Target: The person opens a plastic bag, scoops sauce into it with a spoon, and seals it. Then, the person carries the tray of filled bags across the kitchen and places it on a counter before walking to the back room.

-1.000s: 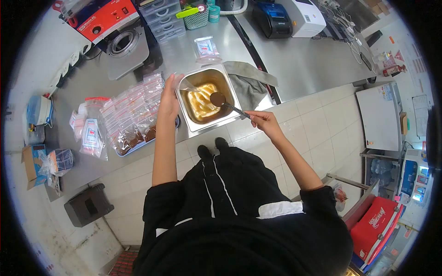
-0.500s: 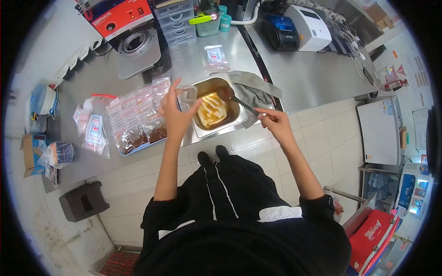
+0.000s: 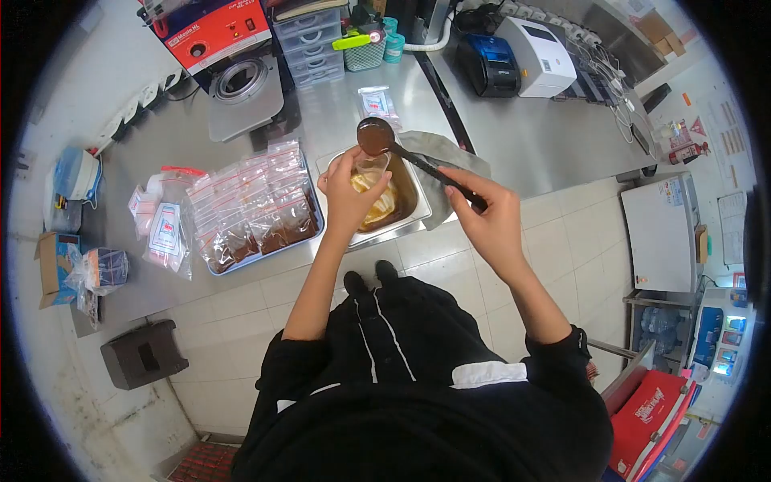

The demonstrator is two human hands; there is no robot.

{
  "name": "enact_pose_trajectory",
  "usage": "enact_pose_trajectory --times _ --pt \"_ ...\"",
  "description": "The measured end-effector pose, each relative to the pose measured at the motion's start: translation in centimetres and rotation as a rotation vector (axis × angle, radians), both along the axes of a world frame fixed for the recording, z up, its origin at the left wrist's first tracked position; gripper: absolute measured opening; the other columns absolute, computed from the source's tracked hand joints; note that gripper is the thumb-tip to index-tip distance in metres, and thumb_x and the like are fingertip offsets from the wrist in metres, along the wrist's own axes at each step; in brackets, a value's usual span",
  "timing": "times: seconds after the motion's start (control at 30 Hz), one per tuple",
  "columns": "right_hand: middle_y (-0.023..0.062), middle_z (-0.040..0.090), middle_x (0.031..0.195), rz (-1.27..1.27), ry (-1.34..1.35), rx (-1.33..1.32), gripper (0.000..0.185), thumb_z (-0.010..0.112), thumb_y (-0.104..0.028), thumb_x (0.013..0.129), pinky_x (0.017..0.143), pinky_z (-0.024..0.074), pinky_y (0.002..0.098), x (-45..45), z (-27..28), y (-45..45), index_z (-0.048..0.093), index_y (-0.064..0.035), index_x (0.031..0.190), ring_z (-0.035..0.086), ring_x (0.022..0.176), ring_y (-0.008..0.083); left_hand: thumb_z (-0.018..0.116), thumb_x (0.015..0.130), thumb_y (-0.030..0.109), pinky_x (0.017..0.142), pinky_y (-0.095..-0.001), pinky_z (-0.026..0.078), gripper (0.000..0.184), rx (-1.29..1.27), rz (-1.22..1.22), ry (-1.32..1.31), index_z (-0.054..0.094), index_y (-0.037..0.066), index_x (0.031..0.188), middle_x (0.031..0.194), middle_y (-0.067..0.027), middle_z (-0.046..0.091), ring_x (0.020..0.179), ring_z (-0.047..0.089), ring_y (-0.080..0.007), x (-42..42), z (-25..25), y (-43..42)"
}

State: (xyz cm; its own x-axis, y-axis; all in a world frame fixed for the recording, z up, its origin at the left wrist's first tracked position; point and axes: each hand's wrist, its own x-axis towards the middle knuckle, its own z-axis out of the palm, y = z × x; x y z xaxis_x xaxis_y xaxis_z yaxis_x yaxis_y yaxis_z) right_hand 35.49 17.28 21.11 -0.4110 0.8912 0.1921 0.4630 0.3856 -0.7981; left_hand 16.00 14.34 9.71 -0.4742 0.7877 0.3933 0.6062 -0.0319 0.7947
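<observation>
A steel counter [image 3: 325,120] carries a metal pan [image 3: 425,205]. Left of the pan sits a blue tray [image 3: 273,251]; right, a grey cloth [image 3: 442,145]; behind it, a plastic packet [image 3: 376,103].

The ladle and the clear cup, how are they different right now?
The ladle is dark, with a long handle; the clear cup is see-through, with no handle visible.
The right hand holds the ladle by its handle, while the left hand holds the cup between thumb and fingers.
The ladle's bowl shows brown contents; whether the cup holds any, I can't tell.
Both are held up above the counter.
</observation>
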Motion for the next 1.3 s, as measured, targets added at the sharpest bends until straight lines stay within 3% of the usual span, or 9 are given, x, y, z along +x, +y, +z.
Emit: enact_pose_trajectory --times 0.1,0.23,0.33,0.4,0.5,0.6,1.1,1.23,1.3 --pt "0.0062 0.063 0.071 -0.004 -0.054 0.236 0.022 0.061 -0.008 0.075 0.048 0.0400 0.0285 -0.3 0.5 -0.3 0.066 -0.0101 0.096 0.052 0.050 0.0173 0.073 0.064 0.032 0.092 -0.0372 0.021 0.056 -0.044 -0.013 -0.058 0.053 0.008 0.111 0.103 -0.0069 0.057 0.105 0.047 -0.0197 0.0 0.1 0.2" --pt "0.0051 0.058 0.062 0.006 -0.082 0.387 0.024 0.061 -0.006 0.074 0.047 0.0392 0.0296 -0.4 0.8 -0.3 0.066 -0.0113 0.096 0.051 0.049 0.0195 0.073 0.065 0.030 0.091 -0.0377 0.022 0.054 -0.056 -0.046 -0.190 0.053 0.009 0.110 0.102 -0.0063 0.058 0.103 0.048 -0.0205 -0.1 0.1 0.7" --pt "0.0038 0.053 0.057 0.010 -0.122 0.529 0.026 0.062 -0.005 0.073 0.047 0.0385 0.0287 -0.4 1.1 -0.1 0.066 -0.0130 0.097 0.050 0.050 0.0189 0.073 0.066 0.023 0.088 -0.0360 0.031 0.049 0.040 -0.066 -0.228 0.054 0.010 0.110 0.097 -0.0054 0.061 0.093 0.055 -0.0200 0.2 0.5 1.1" --pt "0.0026 0.053 0.061 0.010 -0.174 0.631 0.031 0.063 -0.004 0.070 0.049 0.0389 0.0284 -0.4 1.3 0.0 0.065 -0.0147 0.099 0.049 0.052 0.0181 0.072 0.067 0.015 0.079 -0.0310 0.042 0.047 0.116 -0.127 -0.410 0.054 0.008 0.109 0.092 -0.0056 0.064 0.081 0.060 -0.0172 0.3 0.9 1.3" --pt "0.0015 0.053 0.064 0.012 -0.163 0.732 0.036 0.063 -0.002 0.067 0.050 0.0391 0.0279 -0.2 1.0 0.4 0.065 -0.0159 0.101 0.048 0.054 0.0168 0.071 0.067 0.012 0.071 -0.0255 0.046 0.046 0.192 -0.174 -0.382 0.054 0.006 0.109 0.090 -0.0071 0.064 0.075 0.062 -0.0151 0.2 1.3 1.7" --pt "0.0008 0.053 0.065 0.001 -0.178 0.789 0.040 0.063 0.000 0.065 0.050 0.0393 0.0279 -0.3 0.3 0.6 0.065 -0.0170 0.102 0.049 0.056 0.0159 0.072 0.067 0.013 0.074 -0.0265 0.046 0.046 0.156 -0.163 -0.475 0.053 0.004 0.109 0.089 -0.0088 0.064 0.079 0.062 -0.0154 0.6 2.4 1.3" --pt "0.0036 0.055 0.066 0.048 -0.234 0.762 0.037 0.062 0.002 0.065 0.051 0.0397 0.0286 -0.1 -1.1 0.5 0.066 -0.0145 0.099 0.049 0.055 0.0185 0.074 0.066 0.020 0.075 -0.0322 0.045 0.048 0.081 -0.043 -0.253 0.054 0.000 0.105 0.089 -0.0124 0.063 0.079 0.061 -0.0233 -0.2 0.1 1.8" --pt "0.0042 0.056 0.065 0.059 -0.235 0.707 0.035 0.062 0.002 0.067 0.051 0.0398 0.0288 -0.1 -1.4 0.6 0.067 -0.0139 0.098 0.049 0.056 0.0195 0.074 0.066 0.017 0.075 -0.0313 0.045 0.049 0.036 -0.089 -0.294 0.053 0.000 0.107 0.090 -0.0119 0.063 0.080 0.062 -0.0217 -0.1 1.0 1.5" --pt "0.0025 0.053 0.061 0.039 -0.149 0.593 0.035 0.062 -0.001 0.068 0.051 0.0407 0.0290 -0.1 -1.6 0.7 0.066 -0.0152 0.100 0.049 0.055 0.0188 0.073 0.066 0.014 0.075 -0.0294 0.046 0.049 0.168 -0.132 -0.311 0.053 0.001 0.109 0.091 -0.0113 0.063 0.081 0.062 -0.0192 0.1 1.7 1.3"
